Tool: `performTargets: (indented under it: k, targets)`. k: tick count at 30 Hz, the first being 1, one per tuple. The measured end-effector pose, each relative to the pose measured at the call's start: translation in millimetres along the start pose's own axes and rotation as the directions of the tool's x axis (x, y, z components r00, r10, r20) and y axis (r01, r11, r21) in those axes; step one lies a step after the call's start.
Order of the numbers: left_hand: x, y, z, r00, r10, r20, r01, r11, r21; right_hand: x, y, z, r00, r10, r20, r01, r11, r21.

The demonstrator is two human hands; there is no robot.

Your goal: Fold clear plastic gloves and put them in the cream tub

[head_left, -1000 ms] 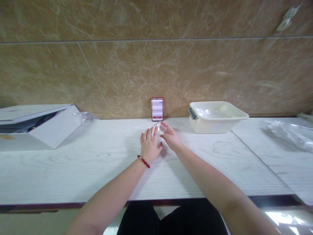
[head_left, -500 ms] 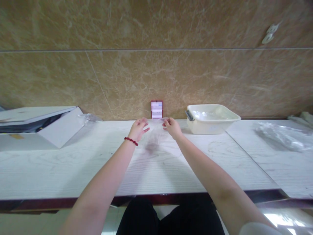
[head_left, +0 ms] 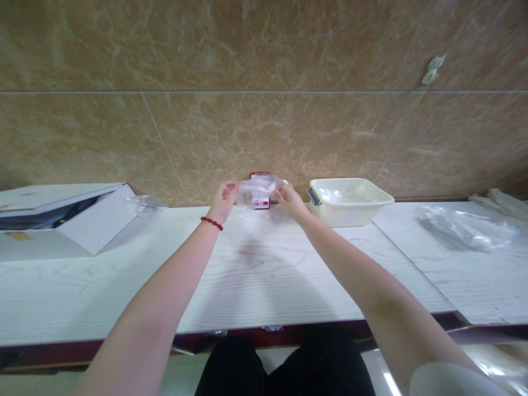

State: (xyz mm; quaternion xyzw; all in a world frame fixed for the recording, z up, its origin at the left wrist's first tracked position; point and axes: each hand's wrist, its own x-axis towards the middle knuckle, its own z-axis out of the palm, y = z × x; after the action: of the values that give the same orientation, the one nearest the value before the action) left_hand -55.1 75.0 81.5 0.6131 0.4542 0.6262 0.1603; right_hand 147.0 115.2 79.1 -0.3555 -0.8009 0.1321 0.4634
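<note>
A clear plastic bag (head_left: 260,187) is stretched between my two hands, raised above the back of the white table. My left hand (head_left: 225,199), with a red bead bracelet at its wrist, pinches the bag's left end. Its right end is gripped by the closed fingers of my right hand (head_left: 289,199). Behind the film, a phone (head_left: 261,204) in a red case leans against the wall with its screen lit; the bag covers part of it.
Right of my hands stands a cream plastic bin (head_left: 350,212) holding clear plastic. Further right lies a heap of clear plastic bags (head_left: 468,226). At left is a white box (head_left: 97,220) with dark contents and crumpled plastic (head_left: 146,203) beside it. A tiled wall (head_left: 264,132) bounds the back.
Both hands have risen, the left also moving left, so the bag now spans in front of the phone instead of hanging lower. The view has shifted slightly.
</note>
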Motion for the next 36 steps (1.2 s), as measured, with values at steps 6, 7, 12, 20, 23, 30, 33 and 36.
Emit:
performTargets:
  k: [6,7,12,20,23,30,33,36]
  targets:
    - [-54.3,-8.1,-17.3,0.958,-0.021,0.285,-0.004,0.996,0.087,-53.0,14.2,-1.0,0.967,-0.090,0.237,0.097,0.995,-0.020]
    - [-65.4,-11.9,-19.2,0.936,-0.033,0.350,-0.007,0.993,0.114,-63.6,16.3,0.1,0.954,-0.072,0.292,0.088,0.995,-0.042]
    - [-107.7,-25.6,-26.7,0.796,-0.041,0.604,-0.179,0.937,0.300,-103.1,15.8,0.7,0.842,0.110,0.527,0.035,0.966,-0.257]
    - [-128.9,-14.1,-39.1,0.618,0.079,0.782,-0.578,0.720,0.384,-126.3,2.4,-9.3,0.744,0.096,0.661,0.152,0.939,-0.308]
    - [-134.1,-8.5,-44.5,0.612,0.107,0.784,-0.610,0.694,0.381,-130.8,-1.5,-11.0,0.745,0.057,0.664,0.190,0.937,-0.294]
    - [-146.7,2.2,-52.5,0.485,0.101,0.869,-0.666,0.686,0.293,-126.5,-8.5,-21.6,0.697,-0.055,0.715,0.232,0.961,-0.153]
    - [-148.6,6.9,-55.8,0.490,0.090,0.867,-0.658,0.690,0.300,-115.4,-5.2,-16.9,0.793,-0.035,0.609,0.169,0.972,-0.165]
    - [-147.0,13.5,-59.1,0.483,0.075,0.872,-0.599,0.755,0.267,-102.0,2.5,-0.2,0.848,-0.045,0.529,0.157,0.973,-0.169]
